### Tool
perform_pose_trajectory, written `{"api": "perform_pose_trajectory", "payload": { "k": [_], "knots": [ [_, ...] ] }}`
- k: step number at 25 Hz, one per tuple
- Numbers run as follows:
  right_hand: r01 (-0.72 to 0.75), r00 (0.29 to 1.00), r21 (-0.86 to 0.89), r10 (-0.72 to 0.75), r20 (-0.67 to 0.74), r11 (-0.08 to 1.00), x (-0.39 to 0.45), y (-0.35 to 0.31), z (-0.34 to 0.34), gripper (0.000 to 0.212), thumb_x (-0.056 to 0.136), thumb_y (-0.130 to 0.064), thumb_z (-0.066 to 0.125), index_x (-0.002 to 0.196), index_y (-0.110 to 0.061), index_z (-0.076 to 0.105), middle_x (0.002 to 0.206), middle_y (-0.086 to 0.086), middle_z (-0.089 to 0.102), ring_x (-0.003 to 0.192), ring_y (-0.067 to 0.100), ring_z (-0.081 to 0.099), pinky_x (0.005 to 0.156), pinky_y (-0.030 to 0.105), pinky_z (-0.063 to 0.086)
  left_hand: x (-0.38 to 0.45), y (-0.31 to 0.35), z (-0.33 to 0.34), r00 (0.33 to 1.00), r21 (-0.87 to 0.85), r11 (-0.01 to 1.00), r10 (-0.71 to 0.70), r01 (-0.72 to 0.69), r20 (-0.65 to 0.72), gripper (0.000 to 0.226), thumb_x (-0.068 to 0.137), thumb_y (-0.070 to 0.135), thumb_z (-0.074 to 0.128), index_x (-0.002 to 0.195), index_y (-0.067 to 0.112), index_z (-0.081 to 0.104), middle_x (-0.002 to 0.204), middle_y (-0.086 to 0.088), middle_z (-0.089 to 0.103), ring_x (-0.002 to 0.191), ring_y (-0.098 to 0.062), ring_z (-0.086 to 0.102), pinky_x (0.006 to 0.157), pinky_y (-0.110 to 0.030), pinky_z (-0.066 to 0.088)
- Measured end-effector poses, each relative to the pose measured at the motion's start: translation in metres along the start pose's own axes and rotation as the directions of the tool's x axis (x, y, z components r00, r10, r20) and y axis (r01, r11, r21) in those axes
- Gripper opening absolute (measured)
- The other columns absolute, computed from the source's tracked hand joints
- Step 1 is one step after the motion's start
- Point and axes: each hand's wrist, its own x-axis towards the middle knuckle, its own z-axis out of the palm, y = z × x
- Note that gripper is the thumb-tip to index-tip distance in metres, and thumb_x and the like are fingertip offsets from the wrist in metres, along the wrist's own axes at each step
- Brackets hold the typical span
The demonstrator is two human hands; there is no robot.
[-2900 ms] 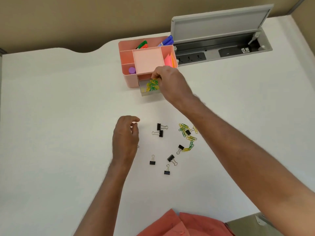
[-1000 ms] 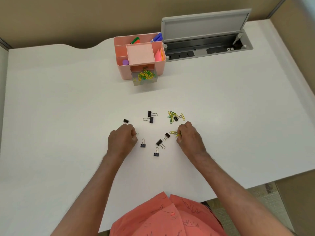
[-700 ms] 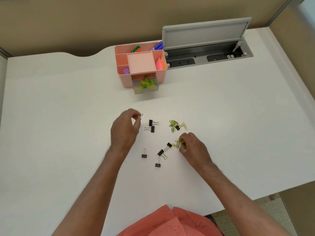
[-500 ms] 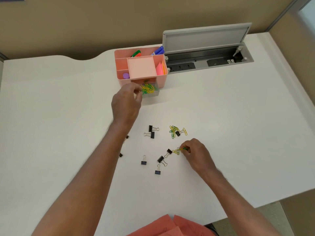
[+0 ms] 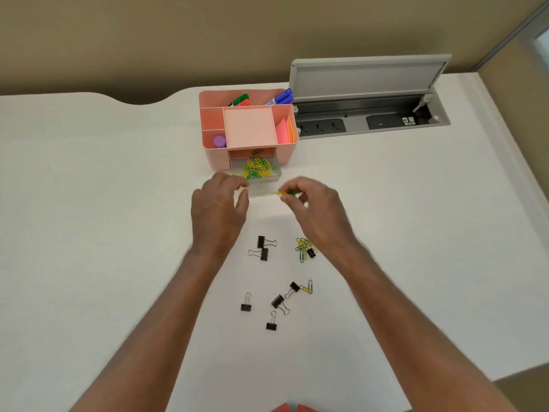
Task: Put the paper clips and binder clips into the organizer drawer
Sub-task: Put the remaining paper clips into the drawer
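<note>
Head view: right hand (image 5: 315,209) pinches yellow and green paper clips (image 5: 284,192) just at five o'clock of the open drawer (image 5: 258,171), which holds more clips. Left hand (image 5: 218,211), fingers loosely curled and holding nothing, hovers at the drawer's seven o'clock. Binder clips (image 5: 263,248) lie on the desk (image 5: 89,203) at six o'clock.

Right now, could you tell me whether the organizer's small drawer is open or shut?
Open. The clear drawer juts forward from the pink organizer, and its yellow and green paper clips show from above.
</note>
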Motion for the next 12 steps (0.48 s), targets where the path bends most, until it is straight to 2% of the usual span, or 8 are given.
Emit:
{"api": "perform_pose_trajectory", "payload": {
  "k": [3,5,7,10,12],
  "knots": [
    [0.130,0.990,-0.165,-0.136,-0.024,0.978,0.051,-0.021,0.014,0.012,0.097,-0.025,0.067,0.107,-0.028,0.072,0.103,-0.011,0.073,0.084,0.010,0.064,0.075,0.030,0.055,-0.041,0.002,-0.001,0.999,-0.039,0.998,-0.039,0.041,0.036,0.016,0.091,0.018,0.067,0.104,0.028,0.069,0.105,0.010,0.066,0.097,-0.017,0.063,0.081,-0.037,0.044],
    [0.161,0.986,-0.271,-0.165,0.009,0.949,0.075,-0.026,0.025,0.016,0.097,-0.023,0.065,0.112,-0.026,0.070,0.109,-0.005,0.074,0.095,0.017,0.067,0.080,0.035,0.057,-0.064,0.002,0.002,0.995,-0.059,0.996,-0.061,0.066,0.078,0.016,0.091,0.019,0.068,0.104,0.029,0.069,0.104,0.012,0.065,0.095,-0.014,0.063,0.081,-0.035,0.044],
    [0.167,0.986,-0.299,-0.159,0.052,0.939,0.088,-0.025,0.033,0.019,0.097,-0.023,0.063,0.115,-0.027,0.069,0.111,-0.004,0.074,0.101,0.020,0.067,0.084,0.040,0.057,-0.084,0.003,0.007,0.989,-0.075,0.993,-0.076,0.086,0.128,0.016,0.092,0.020,0.069,0.104,0.030,0.068,0.103,0.013,0.064,0.094,-0.013,0.062,0.080,-0.035,0.045],
    [0.145,0.989,-0.134,-0.149,-0.017,0.980,0.087,-0.019,0.031,0.017,0.098,-0.021,0.061,0.109,-0.028,0.072,0.104,-0.010,0.075,0.094,0.011,0.068,0.080,0.033,0.058,-0.106,0.007,0.017,0.979,-0.087,0.994,-0.055,0.073,0.195,0.017,0.091,0.020,0.069,0.104,0.030,0.068,0.102,0.013,0.064,0.092,-0.012,0.063,0.079,-0.033,0.046],
    [0.111,0.988,0.044,-0.106,-0.114,0.993,0.073,-0.010,0.019,0.017,0.098,-0.015,0.061,0.105,-0.025,0.073,0.100,-0.013,0.073,0.085,0.000,0.064,0.073,0.015,0.051,-0.114,0.013,0.023,0.970,-0.088,0.995,-0.026,0.049,0.243,0.017,0.091,0.020,0.068,0.106,0.029,0.068,0.103,0.012,0.065,0.092,-0.013,0.063,0.079,-0.032,0.047]
  ]
}}
